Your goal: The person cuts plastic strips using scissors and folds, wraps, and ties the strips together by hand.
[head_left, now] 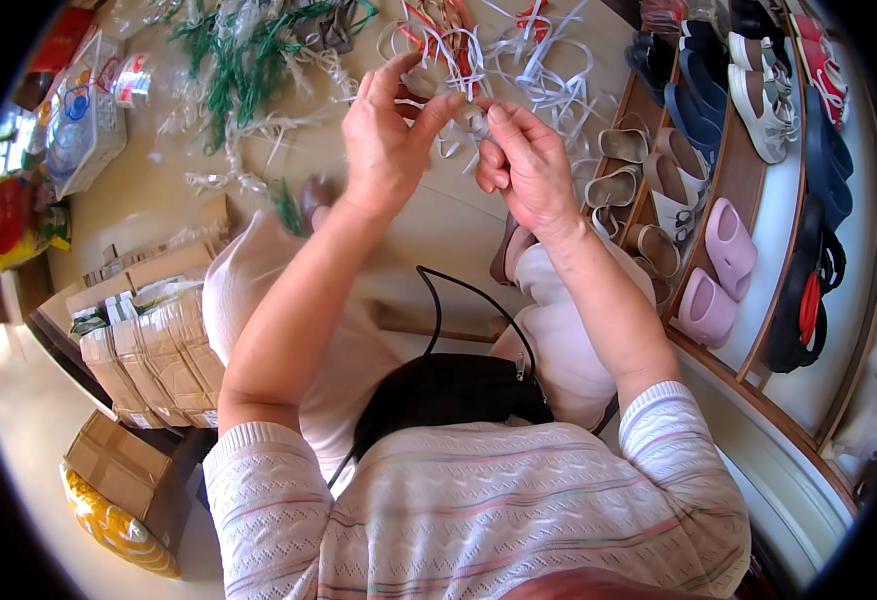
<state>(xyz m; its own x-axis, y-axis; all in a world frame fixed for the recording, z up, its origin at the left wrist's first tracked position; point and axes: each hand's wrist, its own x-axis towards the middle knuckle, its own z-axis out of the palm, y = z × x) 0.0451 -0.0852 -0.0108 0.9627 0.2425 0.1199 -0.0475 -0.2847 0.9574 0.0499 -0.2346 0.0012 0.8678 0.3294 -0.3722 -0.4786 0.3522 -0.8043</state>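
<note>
Both hands are raised close together near the top centre of the head view. My left hand point(389, 135) has its thumb and index finger pressed to a small pale, translucent bundle point(474, 122), with the other fingers curved above. On the bundle's right side, my right hand point(527, 160) pinches it between thumb and curled fingers. What the bundle is made of is too small to tell. Just beyond the hands, white strips point(559, 70) and orange-red strips point(459, 45) lie loosely on the floor. Green strings point(234, 75) lie tangled to the left, mixed with whitish ones.
A slanted shoe rack point(699, 355) with several pairs of shoes and pink clogs point(731, 250) stands at the right. At the left are cardboard pieces point(149, 360), a cardboard box point(117, 465) and a white basket point(109, 140). A black bag point(449, 390) rests on the lap.
</note>
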